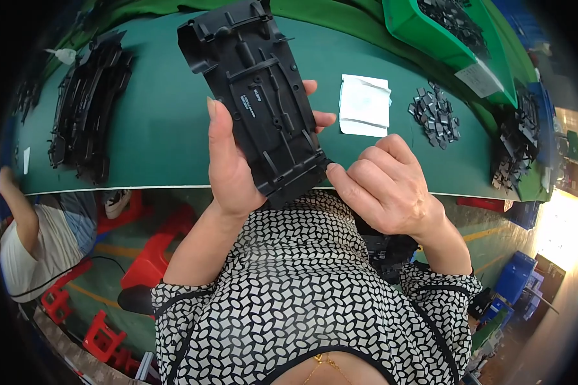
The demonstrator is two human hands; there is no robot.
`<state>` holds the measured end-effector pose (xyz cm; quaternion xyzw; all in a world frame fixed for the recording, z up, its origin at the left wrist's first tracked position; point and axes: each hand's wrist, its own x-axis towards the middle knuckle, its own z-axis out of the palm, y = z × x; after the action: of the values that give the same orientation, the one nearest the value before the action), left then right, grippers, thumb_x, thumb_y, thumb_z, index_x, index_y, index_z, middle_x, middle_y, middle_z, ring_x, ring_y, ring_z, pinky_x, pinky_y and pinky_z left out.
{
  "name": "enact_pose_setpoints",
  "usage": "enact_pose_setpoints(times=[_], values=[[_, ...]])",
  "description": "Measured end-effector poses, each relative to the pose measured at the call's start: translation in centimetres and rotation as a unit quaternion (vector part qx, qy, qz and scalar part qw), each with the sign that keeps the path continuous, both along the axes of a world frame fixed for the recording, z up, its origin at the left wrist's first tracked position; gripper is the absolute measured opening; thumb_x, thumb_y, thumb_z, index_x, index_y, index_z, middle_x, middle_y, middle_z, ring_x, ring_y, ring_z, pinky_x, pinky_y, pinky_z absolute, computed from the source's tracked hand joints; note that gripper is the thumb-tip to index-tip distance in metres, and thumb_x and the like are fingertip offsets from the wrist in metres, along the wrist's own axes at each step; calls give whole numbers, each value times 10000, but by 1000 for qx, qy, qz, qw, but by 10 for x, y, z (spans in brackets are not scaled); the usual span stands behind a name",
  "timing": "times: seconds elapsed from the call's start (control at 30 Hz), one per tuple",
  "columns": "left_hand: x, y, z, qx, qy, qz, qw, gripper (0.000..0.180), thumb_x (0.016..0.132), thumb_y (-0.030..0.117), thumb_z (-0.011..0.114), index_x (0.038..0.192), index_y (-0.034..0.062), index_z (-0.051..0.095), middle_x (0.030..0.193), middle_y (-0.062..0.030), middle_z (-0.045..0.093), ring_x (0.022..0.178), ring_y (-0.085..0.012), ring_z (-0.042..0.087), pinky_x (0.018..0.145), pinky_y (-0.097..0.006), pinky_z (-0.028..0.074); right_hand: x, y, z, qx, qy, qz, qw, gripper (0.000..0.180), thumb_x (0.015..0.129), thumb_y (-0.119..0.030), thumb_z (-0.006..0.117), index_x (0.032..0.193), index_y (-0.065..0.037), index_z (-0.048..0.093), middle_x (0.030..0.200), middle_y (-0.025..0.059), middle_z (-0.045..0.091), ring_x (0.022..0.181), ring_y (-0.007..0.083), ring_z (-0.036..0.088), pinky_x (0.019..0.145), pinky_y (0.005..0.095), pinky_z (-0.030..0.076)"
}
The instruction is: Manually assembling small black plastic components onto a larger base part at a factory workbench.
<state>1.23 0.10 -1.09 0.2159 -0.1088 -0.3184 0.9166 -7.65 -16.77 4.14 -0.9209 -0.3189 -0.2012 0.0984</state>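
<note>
One black panel (263, 109), apparently unfinished, clamped in left grip (230, 167); right grip (385, 183) at its lower corner, closure unclear; loose pieces (435, 117) remain, frame right.

We see a loose top (295, 295) in a black-and-white print: pale four-sided shapes with curved edges, set among slanting ovals outlined in white on black. We find the same print on the left sleeve (173, 321) and the right sleeve (453, 314), each crossed by a narrow black band and wide at its opening. We note black trim along the scooped neckline (369, 363), and within it a fine gold-coloured necklace (312, 370) with a small pendant (318, 357). We see the left hand (230, 170) and right hand (385, 183) bare.
</note>
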Motion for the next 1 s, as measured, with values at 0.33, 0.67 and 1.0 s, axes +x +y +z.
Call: enact_pose_setpoints(times=[0.33,0.67,1.0], values=[[-3,0,-1,12,-17,-14,1000,848,905,686,199,1405,6,286,1363,-208,406,1088,-357,570,842,-431,532,0,3,3,-28,16,-2,999,186,629,-91,623,785,1,582,651,7,376,591,143,443,571,291,348],[-1,3,-1,40,-68,4,997,862,895,696,234,1413,7,258,1361,-234,391,1083,-381,565,808,-451,549,3,3,-4,13,16,-9,1000,212,628,-84,628,822,-7,591,664,11,384,591,148,443,565,292,346],[-15,2,-1,78,-191,80,975,955,822,790,199,1407,39,278,1311,-225,455,999,-367,614,848,-489,519,-38,20,-6,510,358,-227,748,132,889,-89,607,862,38,623,711,46,596,602,97,517,541,239,414]])
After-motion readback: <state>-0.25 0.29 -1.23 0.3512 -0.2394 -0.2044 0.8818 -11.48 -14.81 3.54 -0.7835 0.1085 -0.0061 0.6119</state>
